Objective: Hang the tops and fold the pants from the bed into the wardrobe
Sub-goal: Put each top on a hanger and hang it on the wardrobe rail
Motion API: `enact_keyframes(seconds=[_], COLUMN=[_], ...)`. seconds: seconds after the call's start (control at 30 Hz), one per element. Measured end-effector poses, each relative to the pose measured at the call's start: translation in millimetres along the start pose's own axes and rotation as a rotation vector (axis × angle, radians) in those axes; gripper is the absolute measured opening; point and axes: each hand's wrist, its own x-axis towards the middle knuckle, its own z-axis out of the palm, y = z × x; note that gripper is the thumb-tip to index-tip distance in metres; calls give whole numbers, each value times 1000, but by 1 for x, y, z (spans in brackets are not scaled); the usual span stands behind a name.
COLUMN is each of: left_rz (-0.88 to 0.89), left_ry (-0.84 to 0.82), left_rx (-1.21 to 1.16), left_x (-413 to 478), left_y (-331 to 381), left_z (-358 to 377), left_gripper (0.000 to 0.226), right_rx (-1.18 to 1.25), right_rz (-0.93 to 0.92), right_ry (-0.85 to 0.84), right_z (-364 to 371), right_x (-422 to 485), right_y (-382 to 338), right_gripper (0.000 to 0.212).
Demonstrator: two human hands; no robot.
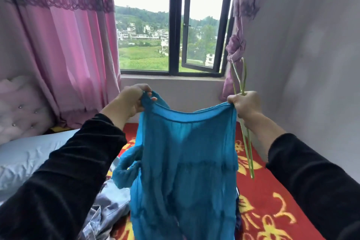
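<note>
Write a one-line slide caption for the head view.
Left hand and right hand hold up a blue top over the bed, the right also gripping a green hanger.

My count off the feed: 2 hands, left hand (132, 101) and right hand (245, 105). 1 blue top (185, 161). 1 green hanger (244, 76), thin wire; could be two stacked, can't resolve. 1 bed (272, 200), 1 pillow (29, 154) at its left edge. 2 curtains (64, 45), 1 window (175, 25). Clothes pile (105, 208) at the bed's near edge: piece count unclear.
</note>
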Motion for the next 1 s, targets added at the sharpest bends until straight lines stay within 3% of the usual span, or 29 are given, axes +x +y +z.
enact_keyframes(seconds=[0.1,0.2,0.33,0.43,0.6,0.67,0.83,0.9,1.0], left_rz=[-12,-12,-60,-91,-6,11,-26,-13,17], left_ry=[-56,-170,-367,-378,-348,-350,-230,-285,-360], left_rx=[50,-12,375,538,689,629,198,107,32], left_x=[-10,-14,-25,-23,-26,-26,-23,-28,-34], left_y=[20,36,37,22,4,-2,5,16,23], left_z=[-3,-7,-4,-6,1,9,22,25,29], left_gripper=[9,27,18,24,22,22,28,28,45], right_rx=[-7,-70,-197,-190,-132,-106,-30,40,31], right_rz=[11,20,-99,-181,-180,-133,-6,5,-85], right_ry=[-83,-117,11,12,-134,-185,-264,-240,-87], right_z=[-8,-10,-3,3,11,16,13,8,5], right_x=[2,5,8,8,-3,-8,-17,-17,-19], right_y=[-13,-19,-12,-12,-22,-26,-24,-18,-7], right_gripper=[15,27,13,24,37,37,17,23,50])
